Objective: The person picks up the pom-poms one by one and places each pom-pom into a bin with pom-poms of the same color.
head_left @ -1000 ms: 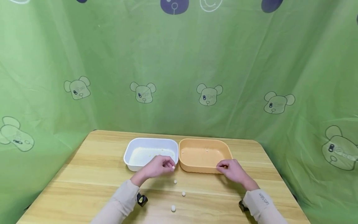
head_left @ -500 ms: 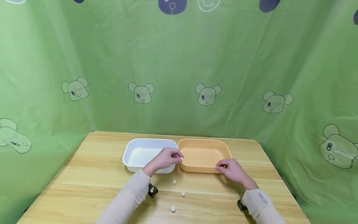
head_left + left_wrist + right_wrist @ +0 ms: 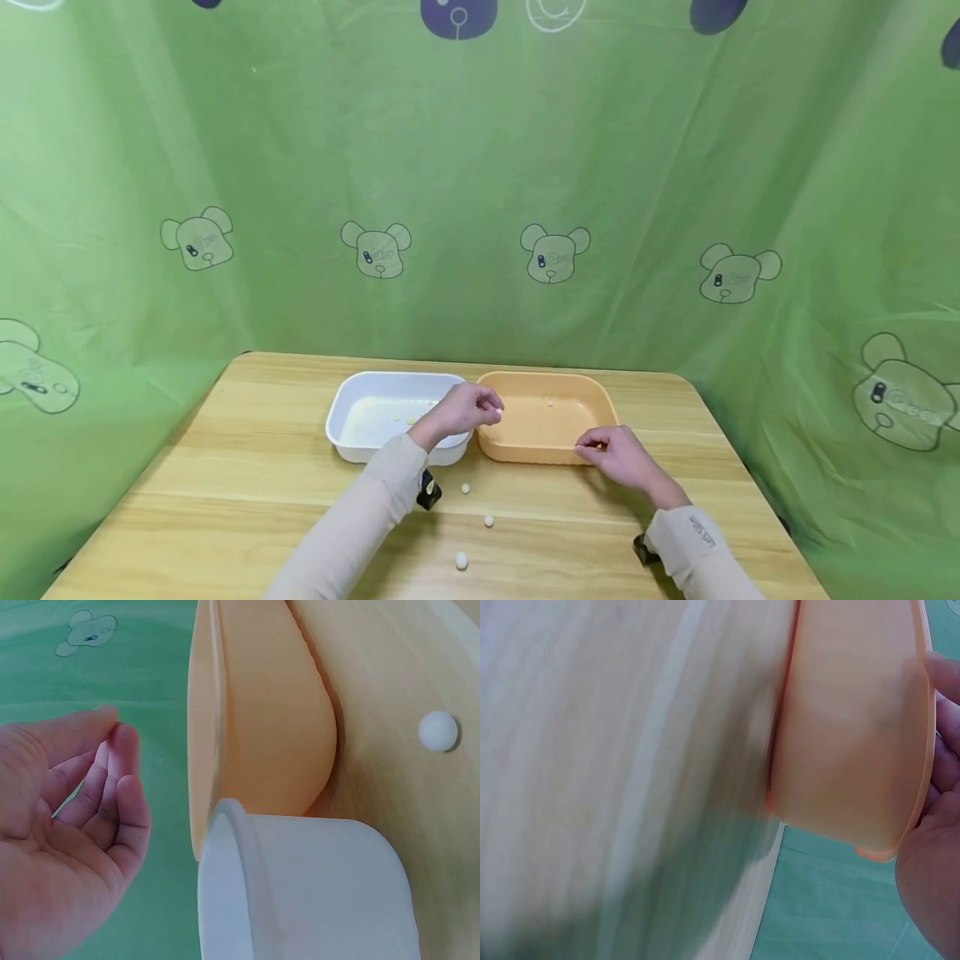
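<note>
My left hand (image 3: 467,407) is over the left end of the orange plastic tub (image 3: 547,454), pinching a small white ball (image 3: 499,411) between thumb and fingertips. In the left wrist view, thumb and index fingertip meet and hide the ball. My right hand (image 3: 618,454) grips the tub's front right rim, thumb outside and fingers curled inside, as the right wrist view shows. One pale ball (image 3: 550,403) lies inside the orange tub. Left of it, touching its side, stands a white plastic tub (image 3: 348,450) with several small yellowish pieces (image 3: 397,418) on its bottom.
Three white balls lie on the wooden table (image 3: 195,500) in front of the tubs: a far one (image 3: 465,488), a middle one (image 3: 489,521) and a near one (image 3: 461,561). A green curtain (image 3: 465,325) with bear faces hangs behind and at both sides.
My left hand has moved right and away from me, from the white tub's front right corner to over the orange tub's left end, carrying the ball. My right hand has stayed on the rim.
</note>
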Motion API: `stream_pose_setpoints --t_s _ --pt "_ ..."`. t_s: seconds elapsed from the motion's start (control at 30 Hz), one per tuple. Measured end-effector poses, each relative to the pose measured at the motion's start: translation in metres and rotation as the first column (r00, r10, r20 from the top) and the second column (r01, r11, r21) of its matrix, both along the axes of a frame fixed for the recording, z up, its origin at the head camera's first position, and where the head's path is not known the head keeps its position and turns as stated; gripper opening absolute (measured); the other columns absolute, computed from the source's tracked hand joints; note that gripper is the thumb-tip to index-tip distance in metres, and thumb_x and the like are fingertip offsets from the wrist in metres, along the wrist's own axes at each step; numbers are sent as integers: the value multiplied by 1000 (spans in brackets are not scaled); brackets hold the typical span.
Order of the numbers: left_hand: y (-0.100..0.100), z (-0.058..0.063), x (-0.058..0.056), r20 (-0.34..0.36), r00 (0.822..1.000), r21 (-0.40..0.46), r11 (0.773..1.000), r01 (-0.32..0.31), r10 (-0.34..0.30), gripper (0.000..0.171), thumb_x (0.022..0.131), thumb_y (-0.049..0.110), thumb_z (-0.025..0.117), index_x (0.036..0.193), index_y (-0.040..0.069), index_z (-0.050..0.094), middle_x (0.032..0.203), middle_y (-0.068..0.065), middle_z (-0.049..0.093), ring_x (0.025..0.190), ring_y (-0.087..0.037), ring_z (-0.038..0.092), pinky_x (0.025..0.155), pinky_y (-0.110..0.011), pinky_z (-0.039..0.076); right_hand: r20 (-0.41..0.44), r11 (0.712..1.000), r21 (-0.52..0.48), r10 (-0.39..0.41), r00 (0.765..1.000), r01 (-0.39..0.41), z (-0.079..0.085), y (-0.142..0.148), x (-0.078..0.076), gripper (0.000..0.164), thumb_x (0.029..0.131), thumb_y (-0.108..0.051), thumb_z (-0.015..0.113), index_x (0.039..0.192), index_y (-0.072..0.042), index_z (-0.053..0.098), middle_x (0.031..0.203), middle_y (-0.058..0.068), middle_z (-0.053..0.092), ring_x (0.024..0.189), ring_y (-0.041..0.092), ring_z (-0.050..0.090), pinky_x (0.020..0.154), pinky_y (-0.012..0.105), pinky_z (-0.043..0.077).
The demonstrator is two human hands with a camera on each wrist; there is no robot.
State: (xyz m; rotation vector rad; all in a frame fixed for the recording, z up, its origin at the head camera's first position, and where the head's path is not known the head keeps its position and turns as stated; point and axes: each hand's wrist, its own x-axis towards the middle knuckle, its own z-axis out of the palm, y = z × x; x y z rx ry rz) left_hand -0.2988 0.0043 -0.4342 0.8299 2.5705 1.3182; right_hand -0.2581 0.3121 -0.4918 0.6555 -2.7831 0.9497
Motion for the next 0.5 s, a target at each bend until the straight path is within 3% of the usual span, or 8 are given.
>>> stream_pose_setpoints --t_s 0.5 --pt "7 -14 -16 60 998 -4 1000 -29 29 14 83 5 69 96 -2 67 75 2 61 70 -9 55 65 -23 46 36 1000 -2 -12 999 12 3 -1 2 4 86 -20 69 84 -21 72 79 -14 65 72 6 57 68 27 48"
